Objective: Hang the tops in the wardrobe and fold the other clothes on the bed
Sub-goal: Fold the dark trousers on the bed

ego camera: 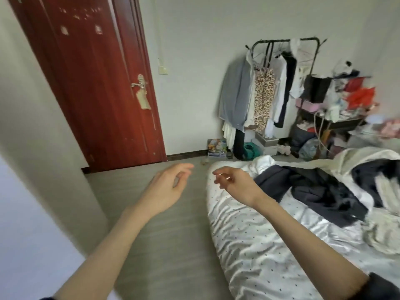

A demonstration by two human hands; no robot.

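Rack (285,42) clothes blur; shelf (337,122) clutter beside it unreadable.

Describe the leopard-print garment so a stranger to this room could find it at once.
Look at the far wall right of the red door, where a black clothes rail stands. The leopard-print garment hangs near the rail's middle, between a grey top on its left and white and dark clothes on its right. It is the only patterned piece there, tan with dark spots.

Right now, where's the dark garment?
Head view, right side: the dark garment lies crumpled on the bed, just right of the right hand, beside pale bedding.
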